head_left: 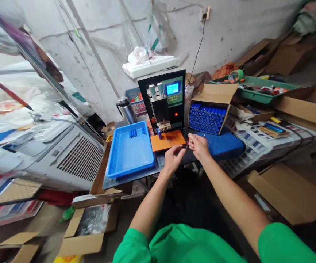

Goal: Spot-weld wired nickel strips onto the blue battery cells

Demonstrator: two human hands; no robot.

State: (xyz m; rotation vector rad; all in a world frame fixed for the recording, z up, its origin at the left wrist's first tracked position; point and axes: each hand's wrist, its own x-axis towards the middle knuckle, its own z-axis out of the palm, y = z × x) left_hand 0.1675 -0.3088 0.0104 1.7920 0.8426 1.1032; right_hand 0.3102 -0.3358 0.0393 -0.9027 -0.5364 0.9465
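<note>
My right hand [198,146] is closed in a pinch on a thin red and black wire piece [188,141] at the front edge of the machine. Just left of it, my left hand [174,157] has its thumb and fingertips curled near the wire's lower end; whether they touch it is too small to tell. Behind my hands is a black machine [162,106] with a lit screen. One blue cylinder [159,134] stands upright on its orange plate [171,140], under the machine's head.
A blue tray [130,155] with several blue cylinders [133,133] is on the left. To the right, an open cardboard box [218,91] holds many blue cylinders on a blue surface [226,146]. A steel flask [127,109] stands behind the tray.
</note>
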